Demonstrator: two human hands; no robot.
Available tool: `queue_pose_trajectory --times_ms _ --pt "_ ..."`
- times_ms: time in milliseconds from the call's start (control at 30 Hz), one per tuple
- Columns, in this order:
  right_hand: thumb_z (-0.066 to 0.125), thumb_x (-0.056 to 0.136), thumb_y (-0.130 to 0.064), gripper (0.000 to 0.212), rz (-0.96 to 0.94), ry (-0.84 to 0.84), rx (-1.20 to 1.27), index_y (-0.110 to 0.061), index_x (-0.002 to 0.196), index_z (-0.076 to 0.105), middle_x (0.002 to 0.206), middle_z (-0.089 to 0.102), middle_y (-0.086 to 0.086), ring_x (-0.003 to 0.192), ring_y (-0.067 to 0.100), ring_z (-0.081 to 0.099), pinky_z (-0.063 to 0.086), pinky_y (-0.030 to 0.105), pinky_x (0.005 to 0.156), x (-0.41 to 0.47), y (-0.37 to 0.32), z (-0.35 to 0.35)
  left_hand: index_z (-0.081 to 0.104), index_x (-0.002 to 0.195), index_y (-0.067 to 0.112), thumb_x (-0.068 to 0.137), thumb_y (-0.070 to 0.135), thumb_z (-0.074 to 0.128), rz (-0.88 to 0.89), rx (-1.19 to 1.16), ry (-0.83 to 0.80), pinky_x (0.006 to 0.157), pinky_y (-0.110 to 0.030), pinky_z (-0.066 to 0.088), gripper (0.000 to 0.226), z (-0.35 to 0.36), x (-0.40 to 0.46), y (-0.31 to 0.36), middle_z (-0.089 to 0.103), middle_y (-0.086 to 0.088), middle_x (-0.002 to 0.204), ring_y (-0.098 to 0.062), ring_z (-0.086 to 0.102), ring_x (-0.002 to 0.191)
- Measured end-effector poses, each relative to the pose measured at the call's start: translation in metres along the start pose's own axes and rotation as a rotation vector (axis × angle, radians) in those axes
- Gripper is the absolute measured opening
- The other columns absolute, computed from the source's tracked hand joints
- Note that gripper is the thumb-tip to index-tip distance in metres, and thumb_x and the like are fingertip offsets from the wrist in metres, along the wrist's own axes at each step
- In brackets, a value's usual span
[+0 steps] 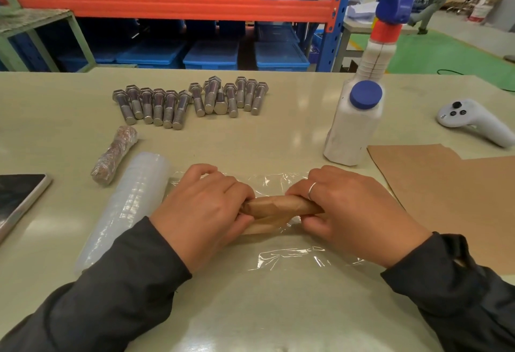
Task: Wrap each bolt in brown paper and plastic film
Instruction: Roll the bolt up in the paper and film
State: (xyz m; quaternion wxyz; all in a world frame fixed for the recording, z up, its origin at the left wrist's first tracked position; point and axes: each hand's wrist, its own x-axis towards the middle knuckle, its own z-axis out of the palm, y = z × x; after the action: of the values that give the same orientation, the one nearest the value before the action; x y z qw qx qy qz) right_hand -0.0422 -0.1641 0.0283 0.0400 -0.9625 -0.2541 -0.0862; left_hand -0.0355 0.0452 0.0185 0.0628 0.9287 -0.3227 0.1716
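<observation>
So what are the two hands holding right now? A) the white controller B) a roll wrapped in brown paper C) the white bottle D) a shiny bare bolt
B: the left hand and right hand both grip the ends of the brown paper roll, over the plastic film.

Open tabletop [278,134] ahead, between film roll [131,204] leftward and white bottle [352,128] rightward.

Left hand [204,206] and right hand [352,206] lie knuckles-up, close together, fingers curled around opposite ends of one paper-wrapped roll [278,206] (dark sleeves to both wrists, ring on a right finger).
</observation>
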Motion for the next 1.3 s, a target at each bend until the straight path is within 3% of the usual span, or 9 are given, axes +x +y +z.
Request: queue_pose_trajectory --times_ms 133,267,433,500,600,700,800,1000,1300 --pt "0.077 0.068 -0.025 0.032 -0.024 0.001 -0.001 -0.022 0.099 0.071 0.080 0.062 -0.002 0.074 0.023 0.061 0.044 0.029 0.059 -0.001 -0.002 -0.001 0.069 0.077 0.008 0.076 0.030 0.040 0.007 0.031 0.026 0.085 -0.035 0.032 0.036 0.003 0.001 0.000 0.065 -0.002 0.066 -0.021 0.063 0.061" --pt "0.045 0.090 -0.032 0.028 0.006 -0.031 0.071 -0.031 0.116 0.055 0.105 0.050 -0.011 0.101 0.011 0.048 0.045 0.032 0.075 -0.001 -0.002 0.000 0.068 0.076 0.010 0.076 0.035 0.042 0.001 0.018 0.035 0.085 -0.033 0.031 0.037 0.005 0.002 -0.002 0.065 -0.001 0.066 -0.020 0.063 0.060" --pt "0.041 0.094 -0.032 0.027 -0.002 -0.115 0.096 -0.030 0.119 0.051 0.109 0.046 -0.010 0.106 0.010 0.043 0.042 0.032 0.084 -0.003 0.000 0.003 0.068 0.074 0.011 0.054 0.035 0.086 0.038 0.014 -0.028 0.083 -0.039 0.049 0.036 0.008 0.000 -0.003 0.064 0.002 0.063 -0.018 0.063 0.057" --pt "0.041 0.094 -0.035 0.026 -0.007 -0.115 0.092 -0.030 0.118 0.051 0.107 0.046 -0.011 0.104 0.010 0.044 0.042 0.031 0.081 -0.003 0.000 0.002 0.067 0.072 0.011 0.047 0.026 0.091 0.031 0.031 -0.013 0.083 -0.037 0.049 0.038 0.011 0.000 -0.002 0.063 0.001 0.061 -0.019 0.062 0.055" --pt "0.041 0.093 -0.040 0.025 -0.006 -0.097 0.081 -0.034 0.114 0.052 0.103 0.047 -0.014 0.098 0.007 0.045 0.039 0.027 0.071 -0.001 0.001 0.002 0.066 0.068 0.008 0.050 0.012 0.083 0.016 0.065 0.059 0.082 -0.038 0.038 0.026 0.014 0.001 -0.001 0.059 -0.003 0.057 -0.022 0.059 0.051" --pt "0.046 0.091 -0.037 0.021 -0.007 -0.079 0.036 -0.035 0.110 0.053 0.092 0.041 -0.015 0.095 0.007 0.044 0.030 0.025 0.063 0.001 0.002 0.003 0.065 0.066 0.007 0.063 0.012 0.065 0.038 0.090 0.137 0.074 -0.036 0.054 0.006 0.016 0.000 0.000 0.057 -0.004 0.056 -0.023 0.056 0.049" --pt "0.053 0.088 -0.033 0.021 0.005 -0.080 -0.033 -0.032 0.109 0.054 0.092 0.042 -0.013 0.095 0.010 0.045 0.024 0.024 0.062 0.001 0.005 0.001 0.065 0.065 0.007 0.072 0.016 0.040 0.029 0.092 0.153 0.073 -0.038 0.055 0.028 0.016 0.002 0.002 0.057 -0.004 0.056 -0.023 0.055 0.049" --pt "0.047 0.091 -0.035 0.028 -0.019 -0.087 -0.055 -0.039 0.119 0.048 0.120 0.045 -0.018 0.105 0.010 0.043 0.038 0.027 0.072 0.000 0.007 -0.001 0.066 0.065 0.008 0.071 0.016 0.039 0.034 0.122 0.194 0.073 -0.038 0.055 0.029 0.019 0.002 0.003 0.057 -0.003 0.055 -0.023 0.055 0.049" --pt "0.055 0.088 -0.037 0.048 0.061 -0.190 0.110 -0.047 0.132 0.041 0.107 0.048 -0.016 0.098 0.007 0.051 0.039 0.022 0.074 -0.003 0.020 -0.002 0.067 0.064 0.012 0.071 0.014 0.038 0.078 0.150 0.205 0.074 -0.035 0.055 0.029 0.024 0.002 0.006 0.058 0.000 0.054 -0.020 0.057 0.050"
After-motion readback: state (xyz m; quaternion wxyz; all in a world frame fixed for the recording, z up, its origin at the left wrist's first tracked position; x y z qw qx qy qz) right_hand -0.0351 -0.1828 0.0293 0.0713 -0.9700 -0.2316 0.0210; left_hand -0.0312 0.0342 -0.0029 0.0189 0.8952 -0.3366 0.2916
